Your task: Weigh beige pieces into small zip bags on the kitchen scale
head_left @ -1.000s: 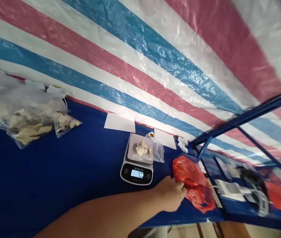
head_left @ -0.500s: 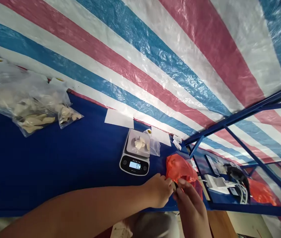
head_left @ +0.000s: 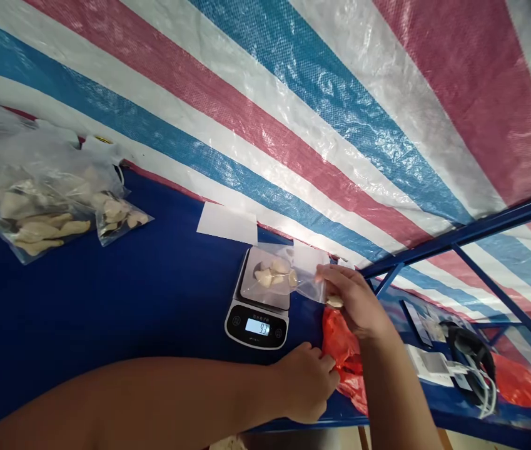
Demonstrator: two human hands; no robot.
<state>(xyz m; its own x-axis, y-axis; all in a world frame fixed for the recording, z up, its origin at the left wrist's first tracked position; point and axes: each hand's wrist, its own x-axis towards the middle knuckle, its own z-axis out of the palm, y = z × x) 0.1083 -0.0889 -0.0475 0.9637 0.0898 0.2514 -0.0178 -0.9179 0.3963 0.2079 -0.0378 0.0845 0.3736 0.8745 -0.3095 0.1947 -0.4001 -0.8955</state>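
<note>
A digital kitchen scale (head_left: pixel 256 325) with a lit display reading about 93 stands in front of me. On its platform lies a clear plastic bag (head_left: pixel 269 265) with several pale, slice-like pieces inside. My right hand (head_left: pixel 352 297) pinches the bag's mouth at the right of the scale. Under those fingers a single pale piece (head_left: pixel 334 301) shows, seemingly held in the same hand. My left hand (head_left: pixel 307 381) is closed at the edge of a red plastic bag (head_left: pixel 340 344), right of the scale. The red bag's contents are hidden.
Clear bags of pale pieces (head_left: pixel 44 231) lie at the left of the blue table (head_left: pixel 162 300). White paper (head_left: pixel 226 222) lies behind the scale. A blue metal frame (head_left: pixel 415 253) rises at the right; beyond it are a white device (head_left: pixel 431 364) and cables (head_left: pixel 483 387). Striped sheeting hangs behind.
My right hand has gone from beside my left hand, up and forward to the clear bag's mouth, with a pale piece. My left hand stays by the red bag. The view has shifted slightly.
</note>
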